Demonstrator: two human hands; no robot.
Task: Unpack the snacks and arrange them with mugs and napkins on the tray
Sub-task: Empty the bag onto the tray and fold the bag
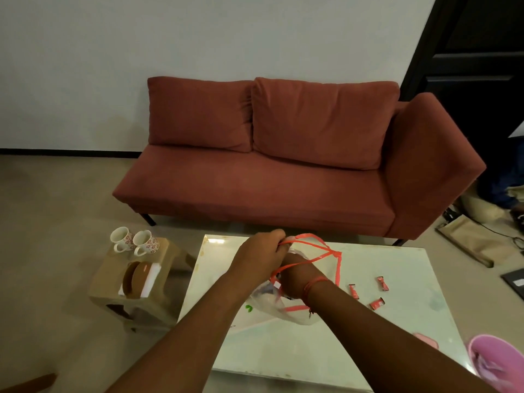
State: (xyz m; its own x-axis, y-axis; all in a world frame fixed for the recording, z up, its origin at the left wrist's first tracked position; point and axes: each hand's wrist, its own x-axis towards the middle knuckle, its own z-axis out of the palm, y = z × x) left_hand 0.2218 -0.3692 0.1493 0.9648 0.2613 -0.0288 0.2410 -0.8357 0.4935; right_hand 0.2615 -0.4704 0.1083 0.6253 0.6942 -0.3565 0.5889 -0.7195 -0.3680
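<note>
We are holding the plastic bag [272,303] at centre frame over the bench [368,330]: left grip [262,258] pinching its red handles [309,251], right grip [297,279] reaching inside, its state hidden

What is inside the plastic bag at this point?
The right hand reaches into the bag, which the left hand holds by its handle. Something small and white shows through; the rest is hidden.

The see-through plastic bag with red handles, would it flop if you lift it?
Probably yes. The see-through plastic bag with red handles looks thin and crumpled, sagging on the white table below the left hand, which holds the handles. It likely feels light and crinkly, maybe slippery.
</note>
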